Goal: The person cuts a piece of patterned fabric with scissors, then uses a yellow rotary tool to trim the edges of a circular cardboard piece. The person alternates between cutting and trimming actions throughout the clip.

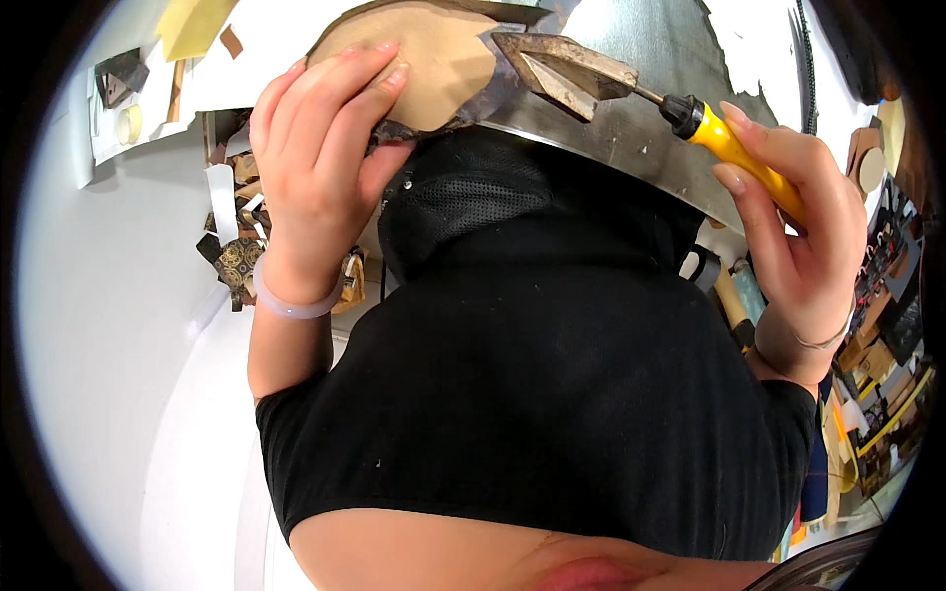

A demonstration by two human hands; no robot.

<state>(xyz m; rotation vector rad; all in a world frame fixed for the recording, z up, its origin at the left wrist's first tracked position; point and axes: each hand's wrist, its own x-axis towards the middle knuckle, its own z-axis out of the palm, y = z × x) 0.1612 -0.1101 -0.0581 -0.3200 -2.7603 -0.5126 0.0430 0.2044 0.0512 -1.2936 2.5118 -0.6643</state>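
My left hand (pixel 320 148) presses fingers-down on a flat tan leather piece (pixel 434 54) with a dark rough edge, lying at the near edge of a grey metal work surface (pixel 641 128). My right hand (pixel 798 227) grips the yellow handle of a heated iron tool (pixel 729 148). Its thin metal shaft ends in a flat, pointed, tarnished tip (pixel 567 69) that rests on the right edge of the leather piece. A pale bangle circles my left wrist. My black shirt fills the middle of the view.
White paper (pixel 256 39) and a yellow sponge block (pixel 192 25) lie at the back left of the bench. Scraps and small dark pieces hang below the bench at left (pixel 236 256). Cluttered shelves with tools and boxes stand at the right (pixel 887 325).
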